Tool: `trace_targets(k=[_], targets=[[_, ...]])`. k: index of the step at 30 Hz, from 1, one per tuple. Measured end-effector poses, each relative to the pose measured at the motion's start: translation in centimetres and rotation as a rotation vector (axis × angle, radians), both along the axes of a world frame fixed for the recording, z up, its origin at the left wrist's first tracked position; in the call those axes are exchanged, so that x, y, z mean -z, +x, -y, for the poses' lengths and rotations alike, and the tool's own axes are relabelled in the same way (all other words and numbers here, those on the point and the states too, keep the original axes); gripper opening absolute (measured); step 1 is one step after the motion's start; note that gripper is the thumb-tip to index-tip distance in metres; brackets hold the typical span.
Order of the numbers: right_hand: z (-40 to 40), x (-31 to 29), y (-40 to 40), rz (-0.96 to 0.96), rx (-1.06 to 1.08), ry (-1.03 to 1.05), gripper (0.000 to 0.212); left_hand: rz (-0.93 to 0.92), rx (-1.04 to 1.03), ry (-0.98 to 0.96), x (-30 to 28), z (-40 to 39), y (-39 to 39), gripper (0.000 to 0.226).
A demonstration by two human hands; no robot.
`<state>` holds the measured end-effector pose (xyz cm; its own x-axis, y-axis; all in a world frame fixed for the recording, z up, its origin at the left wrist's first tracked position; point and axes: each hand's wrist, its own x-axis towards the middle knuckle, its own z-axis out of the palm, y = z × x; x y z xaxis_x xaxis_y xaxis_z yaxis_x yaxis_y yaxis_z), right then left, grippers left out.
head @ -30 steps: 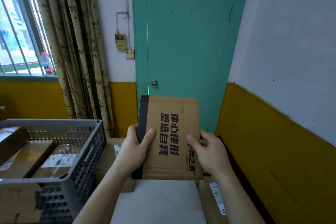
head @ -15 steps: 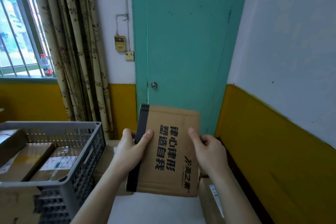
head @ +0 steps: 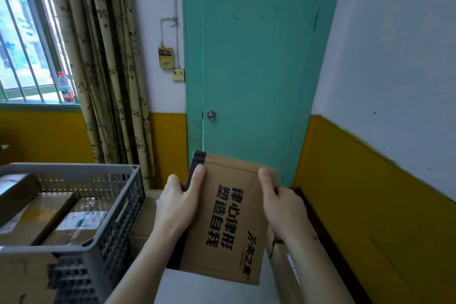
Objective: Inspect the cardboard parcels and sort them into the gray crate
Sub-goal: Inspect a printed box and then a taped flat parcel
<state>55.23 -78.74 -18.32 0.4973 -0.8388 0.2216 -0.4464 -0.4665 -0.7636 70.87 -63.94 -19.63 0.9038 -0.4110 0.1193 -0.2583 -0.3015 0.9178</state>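
Note:
A flat brown cardboard parcel (head: 229, 219) with bold black print and a black strip along its left edge is held up in front of me, tilted. My left hand (head: 177, 205) grips its left edge, thumb on the front face. My right hand (head: 281, 207) grips its right edge, thumb on the front near the top corner. The gray crate (head: 108, 237) stands at the lower left, with taped brown parcels (head: 79, 219) lying inside it.
More cardboard boxes (head: 283, 261) lie under and to the right of my hands, and one (head: 145, 217) sits between the crate and my left arm. A white surface (head: 209, 289) is below. A teal door (head: 254, 69), curtains (head: 108, 69) and a yellow-banded wall (head: 385, 217) surround the spot.
The parcel has come down and tilted, its bottom swinging right. Both hands slid up along its edges toward the top corners.

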Motion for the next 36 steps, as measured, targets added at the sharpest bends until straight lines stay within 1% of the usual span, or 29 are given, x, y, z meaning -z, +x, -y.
trace_targets(k=[1, 3, 8, 11, 14, 15, 16, 18, 19, 20, 21, 24, 25, 27, 29, 31, 33, 34, 36], targets=[[0.0, 0.0, 0.2, -0.013, 0.017, -0.006, 0.084, 0.029, -0.012, -0.005, -0.1, 0.1, 0.0, 0.093], [0.1, 0.2, 0.4, -0.042, 0.047, -0.019, 0.083, 0.069, -0.024, -0.019, -0.1, 0.1, -0.2, 0.091], [0.0, 0.5, 0.6, -0.076, 0.085, -0.039, 0.081, 0.043, -0.011, -0.023, 0.7, 0.2, -0.1, 0.074], [-0.2, 0.4, 0.8, -0.019, 0.052, -0.033, 0.077, -0.014, 0.03, -0.01, 0.6, 0.1, 0.4, 0.069], [-0.2, 0.4, 0.7, 0.1, -0.074, 0.041, 0.078, -0.148, 0.097, -0.067, 0.4, -0.5, 1.8, 0.063], [-0.1, 0.6, 0.6, 0.126, -0.13, 0.077, 0.072, -0.184, 0.107, -0.099, 0.6, -0.9, 2.4, 0.059], [0.1, 0.8, 0.5, 0.142, -0.18, 0.094, 0.059, -0.208, 0.11, -0.125, 0.7, -1.1, 2.8, 0.055], [0.3, 1.2, 0.3, 0.151, -0.261, 0.083, 0.027, -0.243, 0.103, -0.172, 1.1, -1.4, 3.5, 0.053], [0.3, 1.4, 0.5, 0.153, -0.278, 0.074, 0.024, -0.261, 0.1, -0.196, 1.4, -1.5, 3.8, 0.054], [0.3, 1.7, 0.6, 0.158, -0.275, 0.074, 0.03, -0.277, 0.097, -0.218, 1.6, -1.6, 4.0, 0.056], [0.4, 2.2, 0.8, 0.148, -0.251, 0.106, 0.042, -0.299, 0.1, -0.235, 1.9, -1.8, 4.2, 0.059], [0.2, 3.3, 1.2, 0.066, -0.196, 0.368, 0.101, -0.365, 0.108, -0.276, 2.4, -2.4, 4.9, 0.067], [0.2, 3.6, 1.2, 0.05, -0.203, 0.445, 0.114, -0.38, 0.107, -0.284, 2.6, -2.4, 5.1, 0.067], [0.1, 4.2, 1.5, 0.045, -0.237, 0.523, 0.128, -0.399, 0.098, -0.276, 3.2, -2.4, 5.4, 0.061], [-0.2, 5.0, 1.7, 0.064, -0.233, 0.556, 0.134, -0.408, 0.087, -0.236, 3.9, -2.2, 5.6, 0.052], [-0.5, 5.8, 1.8, 0.082, -0.202, 0.57, 0.135, -0.379, 0.066, -0.17, 4.6, -1.9, 5.7, 0.054], [-0.7, 6.2, 1.6, 0.104, -0.17, 0.538, 0.126, -0.246, 0.022, -0.066, 5.5, -1.3, 5.8, 0.054], [-0.8, 6.4, 1.5, 0.108, -0.155, 0.501, 0.123, -0.171, -0.009, 0.002, 6.0, -0.9, 5.7, 0.051], [-0.9, 6.7, 1.3, 0.09, -0.121, 0.424, 0.116, -0.093, -0.039, 0.117, 7.0, -0.3, 5.4, 0.045]])
